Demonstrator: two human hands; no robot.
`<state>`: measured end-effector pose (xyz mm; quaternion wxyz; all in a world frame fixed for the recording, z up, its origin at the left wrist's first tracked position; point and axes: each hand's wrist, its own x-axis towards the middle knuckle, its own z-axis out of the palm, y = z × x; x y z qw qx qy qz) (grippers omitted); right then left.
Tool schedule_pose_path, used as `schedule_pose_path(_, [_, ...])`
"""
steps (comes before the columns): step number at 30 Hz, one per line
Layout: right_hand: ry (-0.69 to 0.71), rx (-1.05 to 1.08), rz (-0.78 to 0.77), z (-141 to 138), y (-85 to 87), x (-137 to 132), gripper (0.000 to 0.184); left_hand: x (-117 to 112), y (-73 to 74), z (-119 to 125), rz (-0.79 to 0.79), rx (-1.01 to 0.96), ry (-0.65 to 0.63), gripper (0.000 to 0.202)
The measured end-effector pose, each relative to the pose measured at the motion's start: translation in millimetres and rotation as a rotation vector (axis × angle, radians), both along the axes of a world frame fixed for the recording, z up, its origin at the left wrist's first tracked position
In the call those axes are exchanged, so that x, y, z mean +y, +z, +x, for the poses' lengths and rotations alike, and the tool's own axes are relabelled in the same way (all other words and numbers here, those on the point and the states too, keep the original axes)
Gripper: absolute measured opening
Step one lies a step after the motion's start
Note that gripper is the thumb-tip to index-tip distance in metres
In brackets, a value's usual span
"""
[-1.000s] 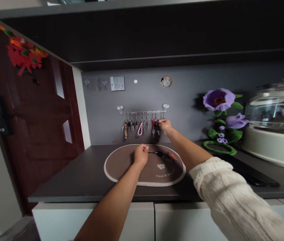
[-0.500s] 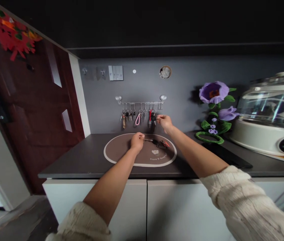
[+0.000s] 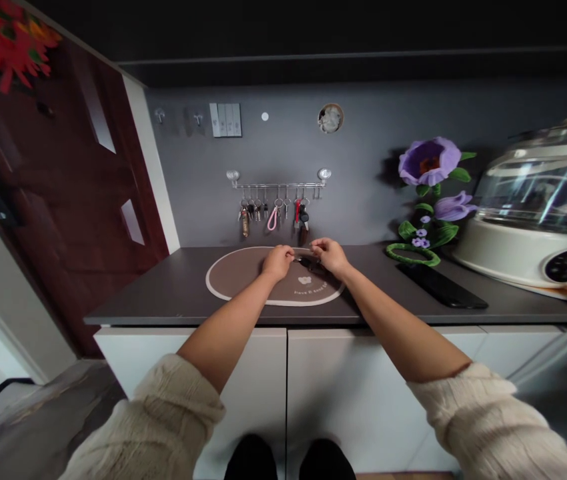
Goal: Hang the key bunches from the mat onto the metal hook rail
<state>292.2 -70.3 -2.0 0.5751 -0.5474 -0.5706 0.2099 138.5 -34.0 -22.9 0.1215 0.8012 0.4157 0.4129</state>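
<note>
Low over the brown oval mat (image 3: 236,277), my left hand (image 3: 278,262) has its thumb and forefinger pinched at the silver end of a bunch of keys (image 3: 308,262). My right hand (image 3: 331,256) is just to the right, above the dark part of that bunch and partly covering it. Its fingers are curled together; whatever they hold is too small to make out. Behind both hands, several key sets hang from a clear hook rail (image 3: 278,185), among them a pink loop strap (image 3: 273,219), a brown key fob (image 3: 245,223) and a black key fob (image 3: 304,217).
A black phone-like slab (image 3: 441,285) lies on the dark counter (image 3: 148,287) at right. Behind it stand purple fabric flowers (image 3: 429,162) on a green ring base. A white appliance with a clear cover (image 3: 523,247) fills the far right. To the left is a dark red door (image 3: 78,220).
My right hand has come down from beside the hanging keys to the bunch on the mat, close to my left hand. The view has tilted downward.
</note>
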Motion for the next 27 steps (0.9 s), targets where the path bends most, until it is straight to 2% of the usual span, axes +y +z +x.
schedule_pose_path(5, [-0.052, -0.181, 0.035, 1, -1.2, -3, 0.013, 1, 2.0, 4, 0.028, 0.189, 0.006, 0.015])
schedule_pose_path(13, [-0.103, -0.352, 0.016, -1, -5.7, 4, 0.016, 7, 3.1, 7, 0.100, 0.273, -0.015, 0.011])
schedule_pose_path(23, [-0.144, -0.653, -0.051, -3, -3.1, 2, 0.020, 7, 4.5, 5, 0.125, 0.256, 0.023, 0.012])
schedule_pose_path(27, [-0.143, -0.695, -0.063, -2, -2.9, 2, 0.022, 10, 3.9, 3, 0.111, 0.196, 0.043, 0.013])
